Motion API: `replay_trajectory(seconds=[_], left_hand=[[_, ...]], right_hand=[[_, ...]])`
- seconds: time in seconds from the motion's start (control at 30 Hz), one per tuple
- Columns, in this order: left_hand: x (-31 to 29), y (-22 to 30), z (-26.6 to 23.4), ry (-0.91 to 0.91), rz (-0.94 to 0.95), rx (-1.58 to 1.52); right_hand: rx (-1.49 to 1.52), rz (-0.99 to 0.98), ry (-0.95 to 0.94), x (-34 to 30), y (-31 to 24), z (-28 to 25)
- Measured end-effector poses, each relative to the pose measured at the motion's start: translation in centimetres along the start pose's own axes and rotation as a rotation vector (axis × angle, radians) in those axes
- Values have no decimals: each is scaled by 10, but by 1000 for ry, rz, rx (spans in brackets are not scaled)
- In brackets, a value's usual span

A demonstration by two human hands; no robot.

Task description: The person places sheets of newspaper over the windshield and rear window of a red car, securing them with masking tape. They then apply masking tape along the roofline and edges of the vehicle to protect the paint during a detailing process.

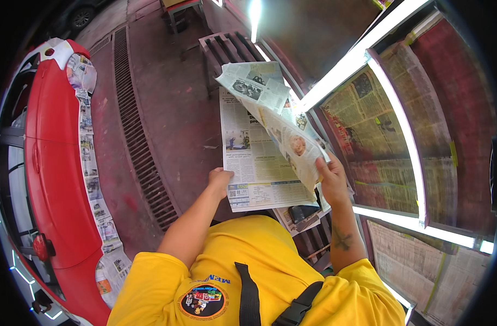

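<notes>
a workshop floor point(175, 70), dark and reddish, spread behind everything. at far left stood one red car point(61, 163), a run of paper sheets point(89, 157) along its side, their overlaps uncountable, then one long floor grate point(134, 119). the grip of the left hand point(221, 182) pinched the left edge of one open newspaper point(259, 163), which was in front of the yellow shirt point(248, 244). one small dark object point(303, 213) lay near its lower right corner. the grip of the right hand point(334, 179) pinched one lifted, slanting page point(297, 144). at right glowed at least four lit tubes point(335, 81).
</notes>
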State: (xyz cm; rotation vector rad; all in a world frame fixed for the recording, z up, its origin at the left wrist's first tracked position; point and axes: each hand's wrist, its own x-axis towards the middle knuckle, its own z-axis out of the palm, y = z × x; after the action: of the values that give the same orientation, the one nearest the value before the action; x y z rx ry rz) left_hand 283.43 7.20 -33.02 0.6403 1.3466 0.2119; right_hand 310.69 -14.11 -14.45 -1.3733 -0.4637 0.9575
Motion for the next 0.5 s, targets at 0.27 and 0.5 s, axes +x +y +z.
replay_trajectory(seconds=[0.27, 0.5], left_hand=[[-9, -10, -43, 55, -55, 33], [21, -61, -97, 44, -146, -135]], right_hand=[[-925, -295, 326, -53, -142, -58], [-1290, -473, 557, -107, -175, -78]])
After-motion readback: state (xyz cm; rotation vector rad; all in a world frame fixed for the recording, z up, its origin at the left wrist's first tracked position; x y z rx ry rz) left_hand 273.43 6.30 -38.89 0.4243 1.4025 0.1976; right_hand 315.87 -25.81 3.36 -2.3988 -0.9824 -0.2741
